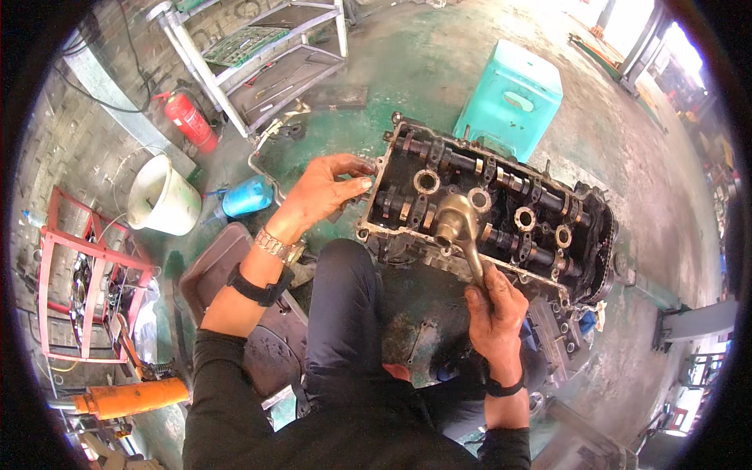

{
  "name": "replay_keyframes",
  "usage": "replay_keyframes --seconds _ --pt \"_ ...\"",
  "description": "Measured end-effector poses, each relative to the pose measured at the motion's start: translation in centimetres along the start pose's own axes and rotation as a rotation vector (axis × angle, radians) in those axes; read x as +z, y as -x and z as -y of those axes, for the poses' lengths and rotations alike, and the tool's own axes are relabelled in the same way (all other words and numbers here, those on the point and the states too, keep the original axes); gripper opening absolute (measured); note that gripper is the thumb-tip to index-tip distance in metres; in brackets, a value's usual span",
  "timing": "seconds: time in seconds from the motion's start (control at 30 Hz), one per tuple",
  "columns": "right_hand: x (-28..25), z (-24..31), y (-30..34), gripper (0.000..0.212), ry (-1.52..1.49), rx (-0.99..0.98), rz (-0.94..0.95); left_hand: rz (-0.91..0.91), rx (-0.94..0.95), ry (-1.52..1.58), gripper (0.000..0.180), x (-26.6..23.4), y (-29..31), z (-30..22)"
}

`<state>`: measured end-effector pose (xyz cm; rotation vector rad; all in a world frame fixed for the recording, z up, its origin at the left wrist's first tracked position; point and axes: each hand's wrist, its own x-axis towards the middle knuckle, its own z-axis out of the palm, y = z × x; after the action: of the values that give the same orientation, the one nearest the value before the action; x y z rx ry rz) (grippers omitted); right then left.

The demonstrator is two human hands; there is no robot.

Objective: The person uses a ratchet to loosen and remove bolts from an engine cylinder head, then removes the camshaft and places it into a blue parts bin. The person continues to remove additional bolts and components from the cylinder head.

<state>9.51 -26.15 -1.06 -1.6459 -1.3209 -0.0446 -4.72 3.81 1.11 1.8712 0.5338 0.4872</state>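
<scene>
An engine's cylinder head lies in front of me with its top uncovered. Two rows of camshafts and several round tube openings show inside it, and a timing chain runs at its right end. My right hand is wrapped round the handle of a brass-coloured hammer, whose head is over the near middle of the cylinder head. Whether the hammer touches it I cannot tell. At the left end, my left hand has its thumb and fingers curled at the rim, the fingertips partly hidden.
Behind the engine stands a turquoise plastic stool. To the left are a white bucket, a blue bottle, a fire extinguisher and a metal shelf cart. A brown tray and an orange jack sit nearer me.
</scene>
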Motion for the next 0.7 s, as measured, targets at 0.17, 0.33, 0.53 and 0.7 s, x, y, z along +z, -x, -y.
replay_keyframes --seconds 0.17,0.33,0.53,0.7 --pt "0.4 -1.5 2.0 0.035 -0.069 0.192 -0.060 0.179 -0.020 -0.117 0.038 1.2 -0.2 -1.8" --pt "-0.1 -4.1 6.1 0.031 -0.175 0.329 -0.075 0.294 0.210 -0.682 0.051 3.9 -1.0 -4.2" --pt "0.5 -6.9 8.9 0.023 -0.125 0.276 -0.094 0.338 0.222 -0.938 0.044 6.3 -1.1 -5.7" --pt "0.2 -7.5 9.3 0.027 -0.152 0.268 -0.104 0.414 0.219 -1.019 0.049 6.8 -2.2 -5.8"
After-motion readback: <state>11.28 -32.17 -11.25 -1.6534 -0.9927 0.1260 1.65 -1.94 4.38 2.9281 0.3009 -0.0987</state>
